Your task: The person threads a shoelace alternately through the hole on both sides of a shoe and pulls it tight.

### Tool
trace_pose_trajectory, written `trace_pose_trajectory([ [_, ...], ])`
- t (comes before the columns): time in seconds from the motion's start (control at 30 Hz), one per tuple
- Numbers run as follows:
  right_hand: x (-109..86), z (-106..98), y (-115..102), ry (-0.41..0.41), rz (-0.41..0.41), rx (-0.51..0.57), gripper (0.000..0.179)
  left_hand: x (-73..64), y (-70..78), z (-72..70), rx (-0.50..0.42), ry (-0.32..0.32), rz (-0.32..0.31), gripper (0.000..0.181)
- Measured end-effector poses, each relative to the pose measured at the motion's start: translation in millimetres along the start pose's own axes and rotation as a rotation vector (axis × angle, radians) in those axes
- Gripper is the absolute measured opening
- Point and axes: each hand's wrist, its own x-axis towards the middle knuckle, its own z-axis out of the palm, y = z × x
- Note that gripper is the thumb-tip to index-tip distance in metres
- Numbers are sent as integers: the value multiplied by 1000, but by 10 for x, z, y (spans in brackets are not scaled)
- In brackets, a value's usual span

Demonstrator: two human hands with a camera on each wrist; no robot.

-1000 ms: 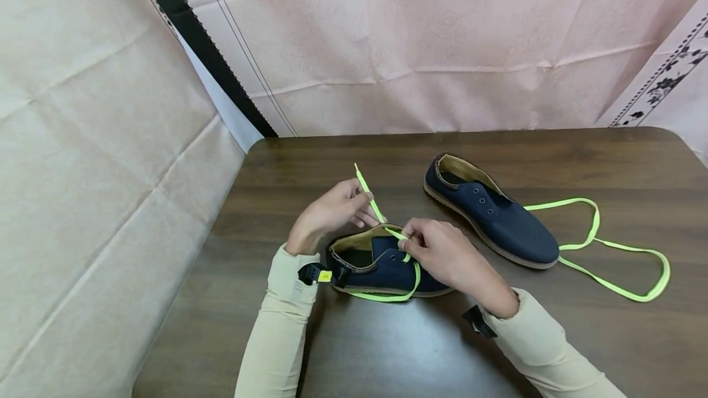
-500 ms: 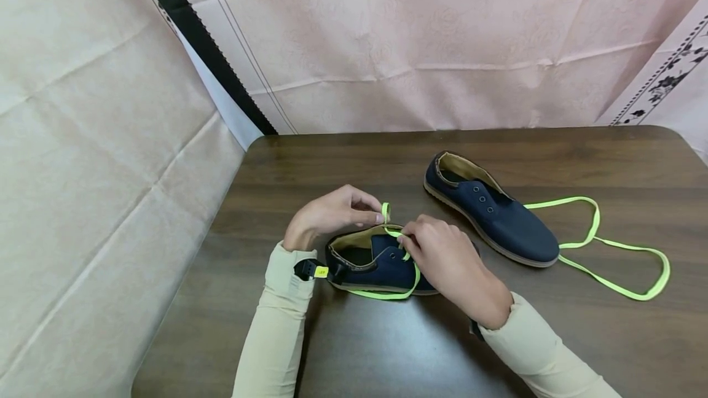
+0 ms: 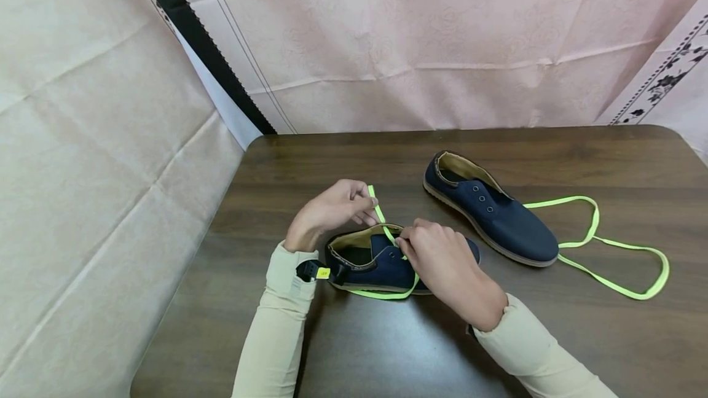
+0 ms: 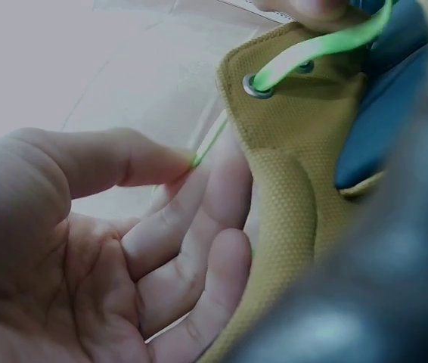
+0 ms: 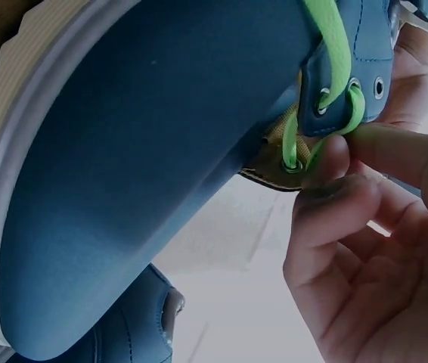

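Observation:
A navy shoe (image 3: pixel 362 277) with a tan lining lies in front of me, toe pointing right. A neon-green flat shoelace (image 3: pixel 381 215) runs through some of its eyelets, with a loose length along its near side. Beyond the shoe's opening, my left hand (image 3: pixel 332 212) pinches the lace's free end between thumb and forefinger. In the left wrist view the lace (image 4: pixel 312 53) passes through an eyelet of the tan-lined flap (image 4: pixel 274 121). My right hand (image 3: pixel 449 266) pinches at the lacing, thumb and forefinger (image 5: pixel 331 204) on the lace beside the flap edge; the exact contact is partly hidden.
A second navy shoe (image 3: pixel 498 226) stands farther right at the back, its eyelets on this side bare. Its green lace (image 3: pixel 636 295) trails in loops to the right. All lie on a brown wooden table (image 3: pixel 221 300); pale cloth (image 3: pixel 442 29) hangs behind.
The left hand dipped toward the shoe's flap, then moved back up and left with the lace end. The lace between the hands is straight again, its tip shorter above the fingers.

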Motion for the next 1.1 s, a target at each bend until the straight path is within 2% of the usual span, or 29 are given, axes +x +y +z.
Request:
trace_pose_trajectory([
  [0.1,4,-6,23,7,-3,29,9,11,1,-6,-15,10,-30,14],
  [0.17,10,-23,41,7,2,83,7,12,-2,-15,-25,15,-45,14],
  [0.23,19,-51,61,-5,15,146,11,17,-2,-18,-47,23,-58,15],
  [0.33,38,-95,107,-10,36,225,18,25,3,-21,-85,32,-61,16],
  [0.5,92,-129,221,24,30,302,5,12,17,-20,-143,30,-54,15],
  [0.57,111,-129,281,23,23,327,6,2,16,-17,-159,22,-49,15],
  [0.63,127,-128,341,-2,4,338,12,-7,18,-15,-174,20,-46,15],
  [0.87,158,-139,467,-198,-76,326,18,-51,29,-31,-229,32,-22,15],
  [1.1,168,-157,495,-252,-75,322,21,-89,53,-70,-244,56,6,13],
])
